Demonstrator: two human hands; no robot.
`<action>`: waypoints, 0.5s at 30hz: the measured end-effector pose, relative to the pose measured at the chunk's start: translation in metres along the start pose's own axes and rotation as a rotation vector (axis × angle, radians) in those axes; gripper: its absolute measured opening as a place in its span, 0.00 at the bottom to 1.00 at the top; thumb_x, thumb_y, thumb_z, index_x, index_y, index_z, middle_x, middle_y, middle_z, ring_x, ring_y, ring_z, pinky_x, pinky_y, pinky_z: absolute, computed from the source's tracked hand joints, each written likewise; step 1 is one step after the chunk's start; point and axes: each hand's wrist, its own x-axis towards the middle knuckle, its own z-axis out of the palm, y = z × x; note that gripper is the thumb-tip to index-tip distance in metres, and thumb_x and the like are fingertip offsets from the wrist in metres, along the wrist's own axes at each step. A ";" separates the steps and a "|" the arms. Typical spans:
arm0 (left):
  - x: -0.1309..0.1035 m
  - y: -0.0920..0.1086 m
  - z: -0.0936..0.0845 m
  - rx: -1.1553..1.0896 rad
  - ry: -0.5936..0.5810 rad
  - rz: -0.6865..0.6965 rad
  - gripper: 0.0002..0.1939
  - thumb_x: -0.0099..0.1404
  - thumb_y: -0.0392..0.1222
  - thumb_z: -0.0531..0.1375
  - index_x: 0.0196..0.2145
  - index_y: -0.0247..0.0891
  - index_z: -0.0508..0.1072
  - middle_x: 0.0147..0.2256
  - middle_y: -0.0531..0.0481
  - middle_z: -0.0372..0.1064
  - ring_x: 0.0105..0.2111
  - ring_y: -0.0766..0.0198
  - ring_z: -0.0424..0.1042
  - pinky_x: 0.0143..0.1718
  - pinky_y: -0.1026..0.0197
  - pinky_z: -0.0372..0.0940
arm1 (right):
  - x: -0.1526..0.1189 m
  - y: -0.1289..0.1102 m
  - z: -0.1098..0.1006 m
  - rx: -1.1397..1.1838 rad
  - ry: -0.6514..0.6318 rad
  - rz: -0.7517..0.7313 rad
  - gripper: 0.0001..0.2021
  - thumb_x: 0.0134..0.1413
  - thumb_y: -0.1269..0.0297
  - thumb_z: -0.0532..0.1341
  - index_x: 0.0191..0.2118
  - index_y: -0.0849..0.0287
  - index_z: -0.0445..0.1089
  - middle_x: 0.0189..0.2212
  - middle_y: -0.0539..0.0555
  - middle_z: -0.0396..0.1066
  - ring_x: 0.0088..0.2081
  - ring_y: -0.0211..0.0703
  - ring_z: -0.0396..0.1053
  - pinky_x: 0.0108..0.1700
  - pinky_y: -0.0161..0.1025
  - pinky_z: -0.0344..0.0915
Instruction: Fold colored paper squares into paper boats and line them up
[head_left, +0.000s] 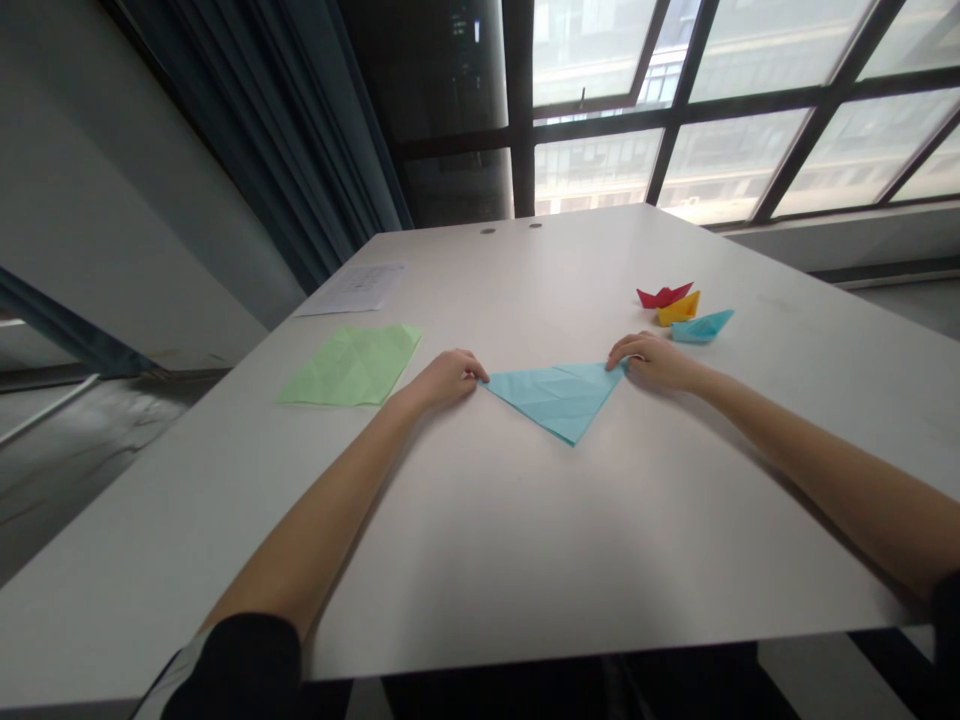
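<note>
A light blue sheet of paper (pixel 559 397), folded into a triangle with creases across it, lies on the white table with one corner pointing toward me. At its left corner my left hand (pixel 450 377) is closed, pinching the tip between thumb and fingers. My right hand (pixel 651 361) grips the opposite corner, its fingers pressed together on the paper. The long folded edge runs between both hands on the far side.
Folded paper boats in red (pixel 664 296), yellow (pixel 679 308) and blue (pixel 703 327) stand beyond my right hand. Creased green paper (pixel 352 367) lies to the left, with a printed sheet (pixel 354 290) behind it. The white table (pixel 480 560) reaches toward the windows.
</note>
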 end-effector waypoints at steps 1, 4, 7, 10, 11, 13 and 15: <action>0.000 0.004 0.000 0.050 0.002 -0.004 0.17 0.49 0.30 0.51 0.31 0.38 0.78 0.32 0.49 0.72 0.33 0.64 0.69 0.39 0.63 0.63 | 0.001 -0.004 0.000 -0.060 0.013 -0.015 0.17 0.43 0.75 0.49 0.30 0.57 0.74 0.36 0.55 0.72 0.40 0.47 0.67 0.47 0.46 0.60; 0.003 0.025 0.002 0.174 0.051 -0.006 0.16 0.55 0.33 0.51 0.35 0.38 0.77 0.36 0.47 0.72 0.38 0.61 0.69 0.44 0.58 0.63 | 0.004 -0.024 0.002 -0.178 0.051 -0.066 0.15 0.49 0.71 0.50 0.34 0.57 0.74 0.38 0.57 0.71 0.41 0.49 0.66 0.47 0.50 0.60; 0.005 0.050 0.013 0.153 0.074 0.020 0.16 0.61 0.40 0.50 0.42 0.38 0.74 0.43 0.46 0.71 0.44 0.59 0.68 0.49 0.57 0.61 | 0.004 -0.053 0.008 -0.136 0.025 -0.148 0.15 0.56 0.64 0.50 0.43 0.58 0.71 0.42 0.58 0.70 0.45 0.50 0.65 0.48 0.49 0.60; 0.006 0.071 0.028 0.150 0.032 0.047 0.21 0.64 0.46 0.48 0.49 0.34 0.69 0.51 0.42 0.65 0.51 0.58 0.63 0.54 0.57 0.57 | 0.000 -0.075 0.018 -0.098 -0.042 -0.184 0.21 0.58 0.56 0.50 0.52 0.61 0.64 0.50 0.61 0.65 0.51 0.51 0.62 0.53 0.49 0.58; 0.005 0.076 0.032 0.153 0.011 0.044 0.23 0.65 0.47 0.48 0.52 0.32 0.66 0.54 0.40 0.62 0.54 0.57 0.61 0.56 0.56 0.55 | -0.001 -0.079 0.021 -0.100 -0.069 -0.189 0.24 0.57 0.53 0.50 0.55 0.61 0.61 0.54 0.61 0.63 0.54 0.52 0.60 0.54 0.50 0.57; 0.004 0.083 0.038 0.161 -0.043 0.015 0.27 0.66 0.49 0.46 0.56 0.29 0.61 0.57 0.37 0.56 0.58 0.55 0.55 0.58 0.54 0.51 | -0.004 -0.083 0.027 -0.122 -0.120 -0.173 0.30 0.56 0.49 0.51 0.59 0.62 0.56 0.58 0.62 0.57 0.58 0.55 0.55 0.57 0.52 0.53; 0.002 0.087 0.042 0.168 -0.104 -0.030 0.30 0.66 0.51 0.44 0.59 0.28 0.55 0.61 0.37 0.49 0.61 0.54 0.49 0.59 0.51 0.48 | -0.006 -0.083 0.030 -0.143 -0.172 -0.135 0.34 0.55 0.45 0.49 0.61 0.63 0.52 0.61 0.63 0.52 0.60 0.58 0.50 0.59 0.55 0.49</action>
